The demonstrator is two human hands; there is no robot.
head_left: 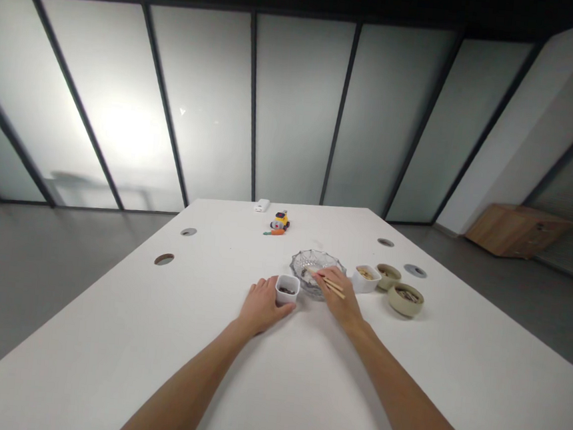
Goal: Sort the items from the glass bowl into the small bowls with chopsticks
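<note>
My left hand [261, 306] is wrapped round a small white square cup [286, 298] standing on the table, with dark bits lying inside it. Between the fingers of my right hand [340, 300] is a pair of chopsticks [334, 287], their light tips reaching over a clear cut-glass bowl [308, 254]. Something whitish with dark specks lies in the bowl near the tips; I cannot make out what it is. Just right of my right hand stands a white square container [367, 283] holding yellowish pieces.
Two olive-green round bowls, the nearer one [405, 307] with dark strips in it, stand at the right. A yellow toy vehicle [280, 220], an orange toy carrot [277, 232] and a white device [262, 205] lie farther back. Round holes pierce the white tabletop [199, 301].
</note>
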